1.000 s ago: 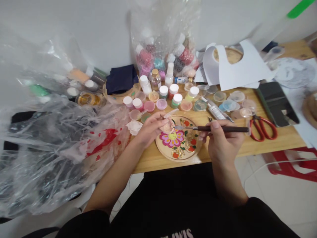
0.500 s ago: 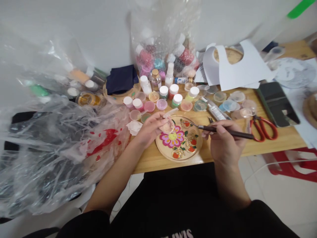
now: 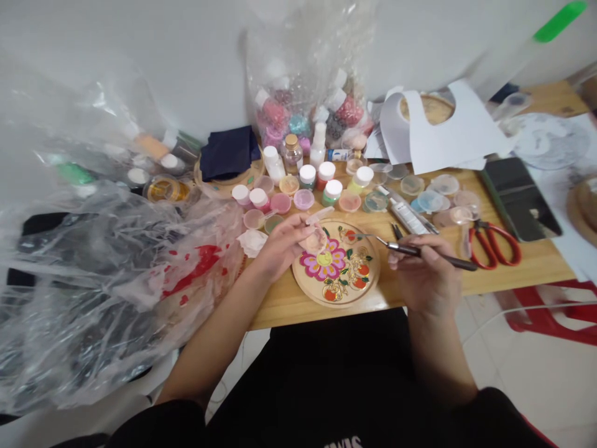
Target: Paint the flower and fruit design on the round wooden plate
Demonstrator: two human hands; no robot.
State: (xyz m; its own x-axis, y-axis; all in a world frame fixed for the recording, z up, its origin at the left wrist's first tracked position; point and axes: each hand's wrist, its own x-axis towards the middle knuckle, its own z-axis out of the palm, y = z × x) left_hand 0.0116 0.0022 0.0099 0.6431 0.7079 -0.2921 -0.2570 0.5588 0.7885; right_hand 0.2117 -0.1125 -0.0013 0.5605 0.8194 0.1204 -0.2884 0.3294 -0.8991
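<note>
My left hand (image 3: 285, 244) grips a small clear plastic cup (image 3: 315, 241) with a pale peach content, its lid flipped up. The cup is held over the upper left of a round wooden board (image 3: 308, 291). On the board is a pink and magenta flower (image 3: 324, 264) with a yellow centre, beside orange-red fruits and green leaves outlined in gold. In my right hand (image 3: 430, 280) is a dark-handled palette knife (image 3: 410, 250), its thin metal tip pointing left above the board, apart from the cup.
Several small lidded cups and white-capped jars (image 3: 333, 191) stand behind the board. Red-handled scissors (image 3: 495, 246), a silver tube (image 3: 405, 211) and a phone (image 3: 520, 198) lie to the right. Crumpled clear plastic (image 3: 107, 298) covers the left side. White paper (image 3: 433, 140) lies at the back.
My right hand has shifted slightly down, and the palette knife's tip has moved a little right, away from the cup. My left hand holds the cup in nearly the same place.
</note>
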